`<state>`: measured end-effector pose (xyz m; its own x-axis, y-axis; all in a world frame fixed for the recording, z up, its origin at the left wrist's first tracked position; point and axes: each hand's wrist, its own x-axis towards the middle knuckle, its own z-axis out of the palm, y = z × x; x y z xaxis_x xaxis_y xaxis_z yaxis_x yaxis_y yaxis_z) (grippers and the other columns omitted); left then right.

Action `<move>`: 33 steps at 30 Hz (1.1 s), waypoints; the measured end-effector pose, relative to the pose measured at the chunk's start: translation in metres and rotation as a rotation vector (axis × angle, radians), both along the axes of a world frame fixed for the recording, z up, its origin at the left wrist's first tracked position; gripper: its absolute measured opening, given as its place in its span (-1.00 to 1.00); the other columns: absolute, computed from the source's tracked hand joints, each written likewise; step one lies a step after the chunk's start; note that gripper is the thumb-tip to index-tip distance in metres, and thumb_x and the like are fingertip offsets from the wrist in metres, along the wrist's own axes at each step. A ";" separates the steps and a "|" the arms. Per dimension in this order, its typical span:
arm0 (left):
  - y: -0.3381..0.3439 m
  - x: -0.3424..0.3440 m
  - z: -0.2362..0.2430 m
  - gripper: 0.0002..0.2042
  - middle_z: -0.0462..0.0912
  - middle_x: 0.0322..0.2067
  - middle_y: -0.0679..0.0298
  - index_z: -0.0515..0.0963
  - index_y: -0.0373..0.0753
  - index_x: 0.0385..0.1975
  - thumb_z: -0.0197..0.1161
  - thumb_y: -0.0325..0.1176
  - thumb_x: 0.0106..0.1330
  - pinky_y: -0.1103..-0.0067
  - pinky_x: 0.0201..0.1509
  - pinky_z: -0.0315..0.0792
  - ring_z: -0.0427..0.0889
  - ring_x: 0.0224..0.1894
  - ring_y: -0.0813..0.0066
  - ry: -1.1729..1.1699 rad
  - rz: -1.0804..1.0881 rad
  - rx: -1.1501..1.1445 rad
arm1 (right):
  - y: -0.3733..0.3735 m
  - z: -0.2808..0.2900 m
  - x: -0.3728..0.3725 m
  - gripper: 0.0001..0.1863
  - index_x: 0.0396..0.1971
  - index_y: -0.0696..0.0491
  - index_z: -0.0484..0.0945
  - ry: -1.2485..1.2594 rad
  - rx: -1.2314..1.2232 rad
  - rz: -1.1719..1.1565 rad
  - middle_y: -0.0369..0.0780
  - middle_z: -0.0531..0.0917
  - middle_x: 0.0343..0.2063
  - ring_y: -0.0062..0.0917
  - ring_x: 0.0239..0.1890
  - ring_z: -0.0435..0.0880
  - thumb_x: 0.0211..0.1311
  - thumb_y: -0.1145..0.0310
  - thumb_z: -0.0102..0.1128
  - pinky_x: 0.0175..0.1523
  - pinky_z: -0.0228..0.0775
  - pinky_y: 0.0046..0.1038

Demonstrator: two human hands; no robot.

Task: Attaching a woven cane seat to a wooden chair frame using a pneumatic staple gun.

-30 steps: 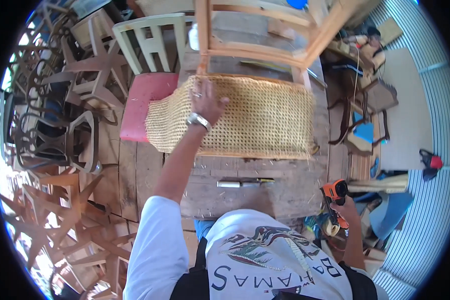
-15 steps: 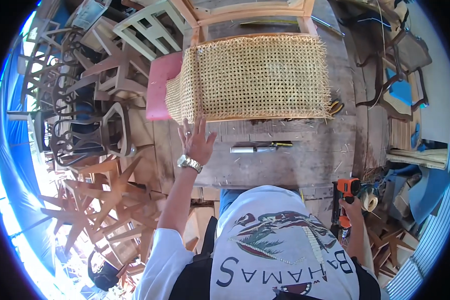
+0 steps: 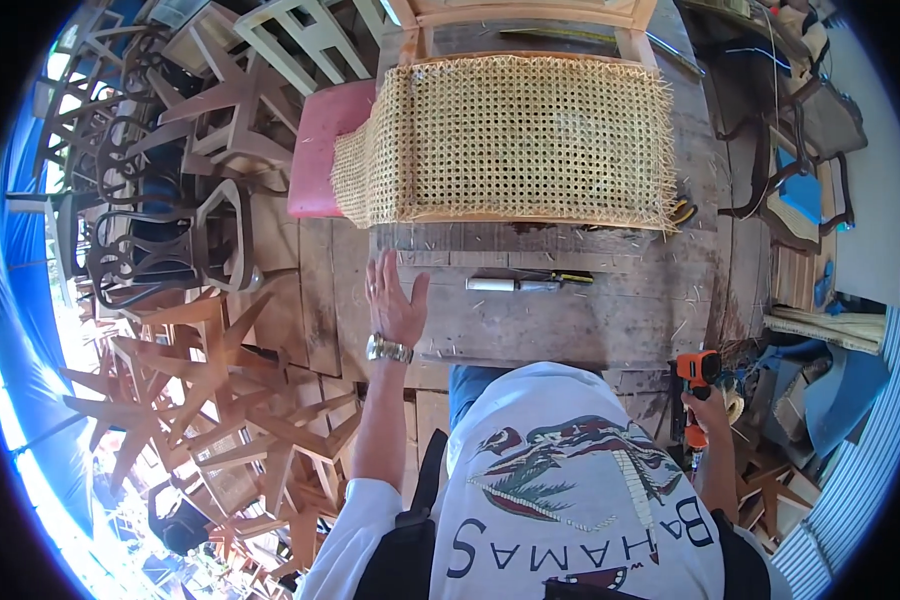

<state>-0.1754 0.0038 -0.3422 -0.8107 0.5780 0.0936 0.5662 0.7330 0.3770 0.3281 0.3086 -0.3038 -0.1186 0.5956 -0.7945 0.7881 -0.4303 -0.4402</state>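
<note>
My left hand (image 3: 397, 305), with a metal watch (image 3: 389, 348) on the wrist, is stretched flat over the near left of the wooden workbench (image 3: 610, 330), fingers apart and nothing in them. Just beyond it lies a wooden chair frame (image 3: 530, 216) covered with a woven cane sheet (image 3: 530, 140), whose ends fray at the right edge. A pink pad (image 3: 320, 150) sits under the cane's left end. Down at the right, beside the bench, my right hand (image 3: 708, 408) grips an orange-and-black staple gun (image 3: 698, 372).
A white-handled tool (image 3: 492, 285) and a yellow-and-black handle (image 3: 573, 277) lie mid-bench among cane scraps. Yellow-handled pliers (image 3: 683, 212) rest by the cane's right edge. Star-shaped wooden bases (image 3: 200, 370) and dark chair frames (image 3: 150, 250) crowd the left. More chairs (image 3: 820, 110) stand right.
My left hand has come away from the cane's near left edge and drawn slightly back toward me. The staple gun stays low at the right. The view has shifted a little.
</note>
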 end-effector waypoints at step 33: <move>0.138 -0.027 0.013 -0.18 0.07 0.39 -0.09 0.12 -0.47 0.32 0.06 0.16 0.31 0.17 0.49 -0.14 -0.04 0.46 -0.06 -0.206 0.143 -0.094 | 0.021 0.031 -0.060 -0.76 -0.28 0.09 0.51 -0.011 -0.071 0.072 -0.37 0.47 -0.65 -0.66 -0.69 0.43 0.02 0.48 0.34 -0.60 0.29 -0.54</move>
